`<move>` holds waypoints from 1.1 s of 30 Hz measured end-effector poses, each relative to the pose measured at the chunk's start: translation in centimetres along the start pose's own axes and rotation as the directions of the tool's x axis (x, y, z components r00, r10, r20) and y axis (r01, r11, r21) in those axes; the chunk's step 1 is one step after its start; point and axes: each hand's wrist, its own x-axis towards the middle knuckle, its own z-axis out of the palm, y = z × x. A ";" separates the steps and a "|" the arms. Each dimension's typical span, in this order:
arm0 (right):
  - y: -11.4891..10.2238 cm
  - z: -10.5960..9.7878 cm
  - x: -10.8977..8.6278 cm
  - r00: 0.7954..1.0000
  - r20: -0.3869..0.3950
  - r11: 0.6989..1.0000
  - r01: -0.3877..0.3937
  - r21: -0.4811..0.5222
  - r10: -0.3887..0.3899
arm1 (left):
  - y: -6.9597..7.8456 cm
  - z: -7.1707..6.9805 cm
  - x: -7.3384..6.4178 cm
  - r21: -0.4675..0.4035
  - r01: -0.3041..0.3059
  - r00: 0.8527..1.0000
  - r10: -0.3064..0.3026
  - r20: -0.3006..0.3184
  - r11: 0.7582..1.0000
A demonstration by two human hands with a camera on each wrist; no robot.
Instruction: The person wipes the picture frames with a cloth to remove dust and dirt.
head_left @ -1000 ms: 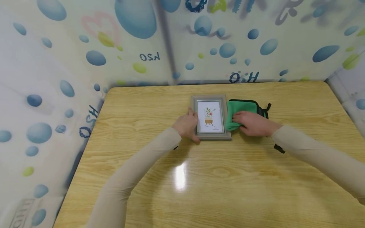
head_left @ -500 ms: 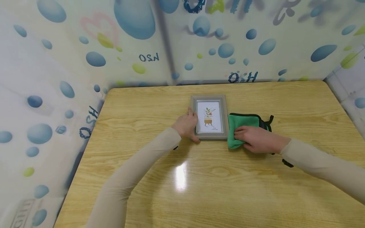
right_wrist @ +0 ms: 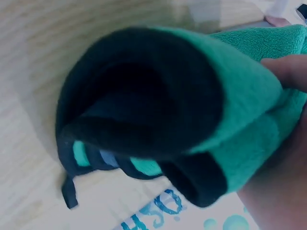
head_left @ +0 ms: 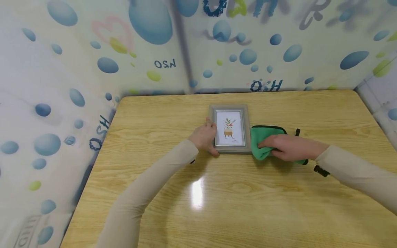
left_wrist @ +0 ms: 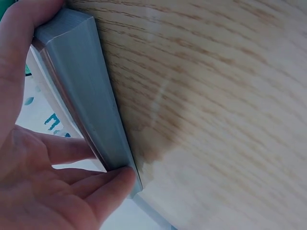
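Note:
A grey picture frame [head_left: 233, 150] with a potted-plant print lies face up on the table. My left hand [head_left: 203, 137] grips its left side, the thumb at the near left corner and the other fingers along the edge. In the left wrist view, fingertips [left_wrist: 125, 178] press on the frame's side [left_wrist: 91, 91]. Bunched in my right hand [head_left: 291, 147] is a green cloth [head_left: 262, 137] with black edging, right at the frame's lower right edge. The right wrist view shows the cloth [right_wrist: 244, 86] folded over into an open loop, its black border and hanging tab facing the camera.
The wood-grain table [head_left: 248, 206] runs out on all sides of the frame. Behind it stands a wall [head_left: 198, 48] printed with blue and green drops and letters. A bright light reflection [head_left: 196, 193] shows on the tabletop.
My right hand has moved the cloth down along the frame's right side, toward me and slightly right. The cloth is now more bunched. My left hand and the frame have stayed in place.

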 end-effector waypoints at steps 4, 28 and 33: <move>0.1 -1.4 -0.1 0.999 -0.008 0.999 -0.033 0.041 0.034 | 0.0 0.1 0.0 -0.001 0.005 1.000 -0.005 0.004 1.000; 3.1 -7.2 8.3 0.921 -0.362 0.952 -0.229 -0.202 0.145 | 0.1 0.1 0.0 0.023 0.001 1.000 -0.001 0.023 1.000; 3.3 -2.5 10.5 0.942 -0.272 0.950 -0.251 -0.184 0.196 | 0.0 0.0 -0.1 0.042 -0.001 1.000 0.000 0.021 0.999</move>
